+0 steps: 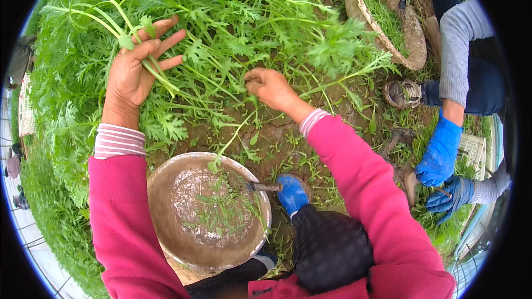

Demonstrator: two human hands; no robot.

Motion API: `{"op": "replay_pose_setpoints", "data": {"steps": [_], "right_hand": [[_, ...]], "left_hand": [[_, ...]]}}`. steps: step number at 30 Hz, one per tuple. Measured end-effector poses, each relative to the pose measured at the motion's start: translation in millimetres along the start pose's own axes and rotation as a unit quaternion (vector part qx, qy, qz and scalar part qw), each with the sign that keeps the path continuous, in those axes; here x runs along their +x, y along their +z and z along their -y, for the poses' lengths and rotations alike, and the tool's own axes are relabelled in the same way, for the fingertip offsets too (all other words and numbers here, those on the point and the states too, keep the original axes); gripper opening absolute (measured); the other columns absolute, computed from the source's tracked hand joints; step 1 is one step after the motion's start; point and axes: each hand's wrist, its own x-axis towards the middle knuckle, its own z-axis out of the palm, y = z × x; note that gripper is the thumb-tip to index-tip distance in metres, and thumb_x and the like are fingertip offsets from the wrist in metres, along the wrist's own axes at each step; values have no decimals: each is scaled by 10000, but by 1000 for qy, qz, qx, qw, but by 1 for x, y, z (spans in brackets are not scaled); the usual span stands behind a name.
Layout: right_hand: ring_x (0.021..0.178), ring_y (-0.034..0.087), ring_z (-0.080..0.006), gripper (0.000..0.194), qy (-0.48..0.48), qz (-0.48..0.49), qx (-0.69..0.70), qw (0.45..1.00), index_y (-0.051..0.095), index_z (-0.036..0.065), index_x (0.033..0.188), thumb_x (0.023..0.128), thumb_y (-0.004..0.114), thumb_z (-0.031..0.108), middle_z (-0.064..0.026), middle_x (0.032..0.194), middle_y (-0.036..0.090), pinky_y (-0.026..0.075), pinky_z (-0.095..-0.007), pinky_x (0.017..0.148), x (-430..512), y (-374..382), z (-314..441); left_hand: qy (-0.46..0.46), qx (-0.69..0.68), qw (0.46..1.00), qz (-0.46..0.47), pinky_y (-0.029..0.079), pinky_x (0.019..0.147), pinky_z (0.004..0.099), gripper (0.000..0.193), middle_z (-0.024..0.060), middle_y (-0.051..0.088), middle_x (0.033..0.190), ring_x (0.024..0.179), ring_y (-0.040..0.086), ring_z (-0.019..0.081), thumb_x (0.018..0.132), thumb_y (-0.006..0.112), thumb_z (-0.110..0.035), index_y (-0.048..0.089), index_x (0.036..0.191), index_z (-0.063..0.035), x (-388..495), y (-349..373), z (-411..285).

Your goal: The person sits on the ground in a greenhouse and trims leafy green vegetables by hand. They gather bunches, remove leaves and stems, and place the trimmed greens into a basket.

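Observation:
My left hand holds a few cut stems of leafy greens between thumb and fingers, with the other fingers spread. The leafy ends point up and left, the pale stem ends down and right. My right hand is low among the standing greens, its fingers curled together near the soil. Whether a stem is pinched in them cannot be seen. Below my hands sits a wide, worn metal basin with scraps of greens in it. A wooden-handled tool lies across its right rim; its blade is not clear.
At right, a co-worker's blue-gloved hands are over a pile of greens. Another basin with greens stands tilted at upper right, near the co-worker's shoe. A pale crate is behind the gloves. My blue shoe is beside the near basin.

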Motion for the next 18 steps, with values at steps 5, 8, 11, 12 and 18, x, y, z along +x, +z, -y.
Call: {"op": "replay_pose_setpoints", "data": {"steps": [5, 8, 11, 12, 18], "right_hand": [[896, 635, -233, 341, 21, -185, -86, 979, 589, 24, 1142, 823, 628, 136, -141, 955, 673, 501, -366, 795, 40, 5, -27], [911, 617, -289, 381, -190, -190, -212, 940, 552, 34, 1176, 811, 614, 127, -146, 998, 648, 485, -392, 835, 60, 0, -33], [1036, 596, -351, 427, -94, -169, -180, 964, 470, 24, 1250, 836, 522, 111, -153, 1134, 634, 450, -405, 908, 74, -12, -32], [1063, 568, -385, 385, -30, -149, -160, 975, 522, 38, 1210, 844, 518, 154, -205, 1164, 597, 446, -427, 921, 78, -19, -32], [1030, 577, -413, 388, 110, -149, -45, 982, 602, 49, 1142, 827, 569, 274, -214, 1132, 616, 450, -442, 910, 105, -32, -38]], "left_hand": [[9, 8, 1000, 5, 588, 803, 377, 357, 223, 396, 1420, 1272, 458, 349, 884, 499, -55, 550, 1231, 16, 1, 6, -3], [-9, 19, 999, -35, 560, 823, 400, 358, 157, 475, 1373, 1248, 489, 328, 880, 475, -34, 542, 1229, 12, -1, -3, -2], [-5, 6, 997, -81, 573, 799, 397, 310, 166, 484, 1361, 1246, 489, 340, 881, 476, -22, 561, 1179, -5, -7, -18, 3], [-6, -3, 996, -94, 588, 770, 387, 245, 175, 487, 1352, 1248, 485, 350, 880, 483, -10, 587, 1099, -40, -8, -23, 5], [-7, 7, 995, -95, 599, 774, 386, 392, 203, 431, 1387, 1276, 447, 365, 877, 496, -35, 501, 1261, 40, -17, -45, 13]]}}
